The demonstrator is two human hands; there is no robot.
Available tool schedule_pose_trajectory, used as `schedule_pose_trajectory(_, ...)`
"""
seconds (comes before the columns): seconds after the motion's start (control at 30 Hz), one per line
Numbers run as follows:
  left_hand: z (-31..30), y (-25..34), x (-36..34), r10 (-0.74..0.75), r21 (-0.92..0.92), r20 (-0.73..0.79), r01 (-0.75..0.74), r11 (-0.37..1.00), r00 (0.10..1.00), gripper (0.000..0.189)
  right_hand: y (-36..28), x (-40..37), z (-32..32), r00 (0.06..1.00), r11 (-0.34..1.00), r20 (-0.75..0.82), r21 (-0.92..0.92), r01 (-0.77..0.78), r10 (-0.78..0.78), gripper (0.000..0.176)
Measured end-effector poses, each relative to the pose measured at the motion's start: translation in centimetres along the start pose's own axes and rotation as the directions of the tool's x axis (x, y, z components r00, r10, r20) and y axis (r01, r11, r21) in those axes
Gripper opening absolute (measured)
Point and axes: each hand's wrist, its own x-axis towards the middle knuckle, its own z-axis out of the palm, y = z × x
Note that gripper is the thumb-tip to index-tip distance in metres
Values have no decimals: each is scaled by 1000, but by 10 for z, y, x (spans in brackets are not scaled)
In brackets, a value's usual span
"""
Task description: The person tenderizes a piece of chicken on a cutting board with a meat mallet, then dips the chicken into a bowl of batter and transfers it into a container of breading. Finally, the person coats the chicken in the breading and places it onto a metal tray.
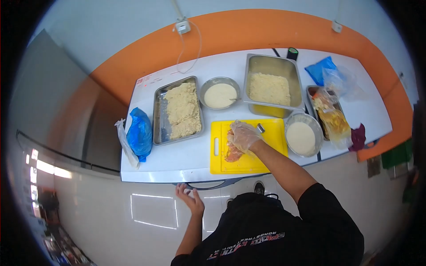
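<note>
My right hand [246, 137], in a clear plastic glove, is closed over a piece of raw meat [233, 152] on the yellow cutting board [273, 162]. Its fingers curl down on the far end of the meat and hide part of it. A small shiny metal piece [260, 128] shows just right of that hand, on the board. My left hand [191, 199] is bare and holds nothing. It hangs in front of the table's near edge with its fingers apart.
Left of the board lie a tray [162, 128] of breadcrumb-like coating and a blue bag [140, 133]. Behind stand a bowl of pale batter [219, 95] and a deep metal pan [271, 62]. To the right are a bowl of white powder [301, 138] and a tray with bagged food [333, 122].
</note>
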Motion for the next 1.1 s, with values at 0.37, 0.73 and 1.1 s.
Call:
schedule_pose_trajectory(0.37, -94, -45, -223, -362, 474, -266, 448, 758, 894, 54, 32, 54, 36, 915, 990, 378, 15, 143, -138, 56)
schedule_pose_trajectory(0.73, -81, -77, -240, -632, 573, -58, 544, 612, 773, 57, 57, 82, 52, 894, 951, 380, -97, 293, -237, 33)
schedule_pose_trajectory(1.1, -69, -103, -187, -538, 596, 78, 394, 700, 839, 60, 56, 57, 37, 938, 897, 264, 433, 92, -224, 35)
